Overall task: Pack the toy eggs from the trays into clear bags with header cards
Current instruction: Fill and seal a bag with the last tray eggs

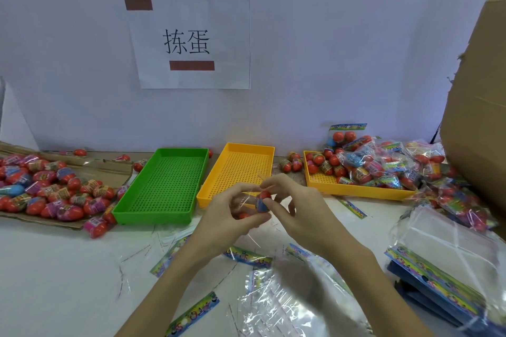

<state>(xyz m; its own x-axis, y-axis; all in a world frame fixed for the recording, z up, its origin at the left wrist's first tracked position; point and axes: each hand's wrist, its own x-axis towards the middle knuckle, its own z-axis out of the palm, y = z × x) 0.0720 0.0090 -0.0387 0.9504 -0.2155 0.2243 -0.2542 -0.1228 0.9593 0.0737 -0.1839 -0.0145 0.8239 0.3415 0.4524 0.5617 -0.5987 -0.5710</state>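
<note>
The right hand's (pixel 297 204) thumb and fingertips pinch a toy egg (pixel 263 201) with a red cap and blue body, holding it at the mouth of a small clear bag (pixel 246 204) that the left hand (pixel 232 213) grips with curled fingers. Another red egg shows low in that bag, against the left palm. Both hands hover above the near edge of an empty yellow tray (pixel 238 169), over the white table (pixel 60 268).

Just left of the yellow tray lies an empty green tray (pixel 164 186). Further left, a heap of loose toy eggs (pixel 49 189) is spread on flattened cardboard (pixel 109 169), with a few strays at its near edge and along the far wall. To the right, a second yellow tray (pixel 356 186) holds loose eggs and packed bags, and a large pile of filled bags (pixel 427 169) with colourful header cards spills past it to the right. Three eggs stand between the two yellow trays.

On the near right, a stack of empty bags with header cards (pixel 443 276) sits at the table edge. More empty bags and loose header cards (pixel 191 312) lie scattered below the forearms. A cardboard box (pixel 479 107) rises at the far right, and a paper sign (pixel 191 41) with printed characters is stuck to the wall behind the trays.
</note>
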